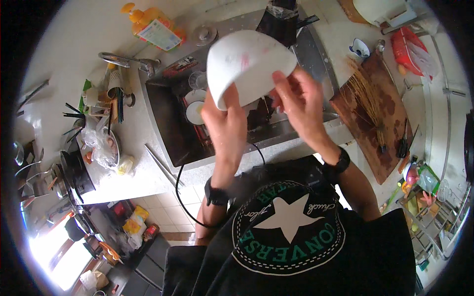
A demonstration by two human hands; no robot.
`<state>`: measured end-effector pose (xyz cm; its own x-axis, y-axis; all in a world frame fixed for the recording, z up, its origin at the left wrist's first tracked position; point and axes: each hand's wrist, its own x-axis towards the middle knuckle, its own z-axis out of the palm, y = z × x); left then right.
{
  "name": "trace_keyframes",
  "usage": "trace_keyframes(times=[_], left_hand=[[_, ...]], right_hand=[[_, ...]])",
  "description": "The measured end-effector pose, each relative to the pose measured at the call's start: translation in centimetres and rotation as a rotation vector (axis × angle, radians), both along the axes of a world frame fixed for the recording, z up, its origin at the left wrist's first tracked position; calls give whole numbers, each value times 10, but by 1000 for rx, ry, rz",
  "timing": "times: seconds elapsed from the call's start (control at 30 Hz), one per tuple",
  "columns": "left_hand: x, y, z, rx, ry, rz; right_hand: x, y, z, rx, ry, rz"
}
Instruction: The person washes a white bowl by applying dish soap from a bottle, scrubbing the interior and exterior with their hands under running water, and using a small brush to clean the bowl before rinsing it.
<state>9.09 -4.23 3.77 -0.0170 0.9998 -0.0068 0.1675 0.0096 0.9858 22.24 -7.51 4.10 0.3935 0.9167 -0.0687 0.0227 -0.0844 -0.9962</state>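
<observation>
A large white bowl [242, 61] is tilted on its side over the dark sink [276, 130]. My left hand [224, 126] is closed on its lower left rim. At the right rim, my right hand [302, 101] grips it too, with the thumb on the white surface and the other fingers partly hidden. Below and left of the bowl, small white dishes [194, 113] and a clear glass [197, 80] sit in the sink. Part of the basin is hidden behind the bowl and my hands.
A faucet [148, 66] stands at the sink's left rim, with an orange pump bottle [153, 27] behind. On the right, a wooden cutting board [345, 101] bears a straw brush [370, 96] beside a red basket [406, 52]. Long chopsticks [160, 163] lie on the left counter.
</observation>
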Motion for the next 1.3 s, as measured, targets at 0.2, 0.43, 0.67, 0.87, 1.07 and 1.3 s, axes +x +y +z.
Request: trace_keyframes(times=[0.2, 0.43, 0.67, 0.87, 1.07, 1.3], left_hand=[[-19, 14, 45, 180, 385, -142], [-4, -6, 47, -369, -307, 50], [-20, 6, 55, -148, 167, -116], [-12, 14, 56, 219, 327, -134], [18, -7, 25, -58, -153, 56], [-3, 7, 54, 259, 253, -116]], right_hand=[[22, 4, 10, 496, -744, 19], [-46, -3, 17, -12, 294, 76], [6, 11, 27, 23, -338, 64], [-17, 5, 21, 226, -312, 22], [-23, -3, 3, 60, 236, 7], [19, 0, 16, 391, -648, -64]])
